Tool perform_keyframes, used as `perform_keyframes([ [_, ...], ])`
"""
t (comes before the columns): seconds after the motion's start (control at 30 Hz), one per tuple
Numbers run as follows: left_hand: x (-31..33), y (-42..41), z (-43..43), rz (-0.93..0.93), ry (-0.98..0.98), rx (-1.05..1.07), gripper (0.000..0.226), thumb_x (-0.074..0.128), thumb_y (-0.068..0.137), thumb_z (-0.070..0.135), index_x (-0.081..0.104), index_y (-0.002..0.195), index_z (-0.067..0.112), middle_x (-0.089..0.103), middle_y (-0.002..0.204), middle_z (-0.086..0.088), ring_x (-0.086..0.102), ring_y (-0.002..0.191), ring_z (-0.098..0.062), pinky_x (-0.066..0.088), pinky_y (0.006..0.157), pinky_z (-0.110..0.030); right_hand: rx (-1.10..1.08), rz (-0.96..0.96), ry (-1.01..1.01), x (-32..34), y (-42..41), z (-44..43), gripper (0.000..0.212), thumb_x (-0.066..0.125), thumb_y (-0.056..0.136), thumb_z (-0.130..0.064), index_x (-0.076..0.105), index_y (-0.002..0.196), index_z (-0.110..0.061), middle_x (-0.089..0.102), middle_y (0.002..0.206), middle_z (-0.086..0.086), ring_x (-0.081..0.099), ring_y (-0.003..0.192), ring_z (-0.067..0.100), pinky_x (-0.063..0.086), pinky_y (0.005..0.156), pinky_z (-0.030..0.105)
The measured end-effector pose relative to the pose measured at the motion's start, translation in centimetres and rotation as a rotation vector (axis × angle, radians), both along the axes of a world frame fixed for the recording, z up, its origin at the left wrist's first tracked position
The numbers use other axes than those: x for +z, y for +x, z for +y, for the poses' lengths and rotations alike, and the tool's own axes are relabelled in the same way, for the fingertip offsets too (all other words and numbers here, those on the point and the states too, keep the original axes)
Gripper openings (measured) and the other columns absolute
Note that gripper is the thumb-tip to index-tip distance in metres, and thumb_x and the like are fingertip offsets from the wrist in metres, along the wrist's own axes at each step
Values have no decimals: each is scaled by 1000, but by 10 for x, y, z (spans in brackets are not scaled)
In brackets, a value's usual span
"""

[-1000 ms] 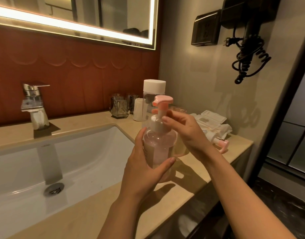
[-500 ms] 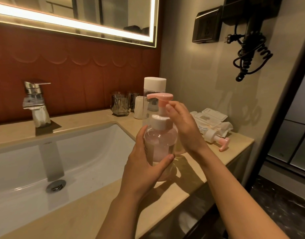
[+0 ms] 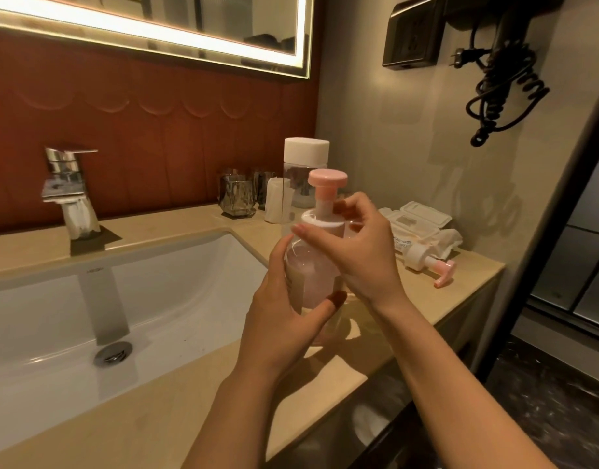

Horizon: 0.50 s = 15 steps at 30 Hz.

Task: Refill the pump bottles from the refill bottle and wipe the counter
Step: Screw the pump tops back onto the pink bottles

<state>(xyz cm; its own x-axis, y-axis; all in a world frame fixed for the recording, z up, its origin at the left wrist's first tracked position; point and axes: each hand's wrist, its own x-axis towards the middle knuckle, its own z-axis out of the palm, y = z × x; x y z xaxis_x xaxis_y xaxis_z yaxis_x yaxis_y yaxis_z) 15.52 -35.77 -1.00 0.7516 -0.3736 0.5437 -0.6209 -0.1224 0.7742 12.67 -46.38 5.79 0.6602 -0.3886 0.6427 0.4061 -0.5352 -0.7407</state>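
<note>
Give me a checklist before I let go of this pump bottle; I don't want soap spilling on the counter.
1. Body held: left hand grips the pump bottle: ok.
2. Top held: right hand pinches the white collar: ok.
3. Collar screwed fully tight: cannot tell.
4. Bottle upright: ok.
5. Capped: refill bottle has its white cap on: ok.
6. Fitted: other pump head lies loose on the counter: not ok.

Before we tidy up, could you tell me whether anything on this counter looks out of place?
Yes: a loose pump head lies on its side on the counter, off any bottle, beside a crumpled wipe.
</note>
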Motion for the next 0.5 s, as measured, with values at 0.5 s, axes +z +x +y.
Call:
perform_keyframes([
  [0.5,4,-1,1,-8,-12,13,88,69,62,58,17,132,54,34,108,43,42,102,6,35,74,-1,284,49,194,9,-10,-12,47,66,68,-34,64,110,-12,68,96,-9,63,85,-4,47,68,9],
])
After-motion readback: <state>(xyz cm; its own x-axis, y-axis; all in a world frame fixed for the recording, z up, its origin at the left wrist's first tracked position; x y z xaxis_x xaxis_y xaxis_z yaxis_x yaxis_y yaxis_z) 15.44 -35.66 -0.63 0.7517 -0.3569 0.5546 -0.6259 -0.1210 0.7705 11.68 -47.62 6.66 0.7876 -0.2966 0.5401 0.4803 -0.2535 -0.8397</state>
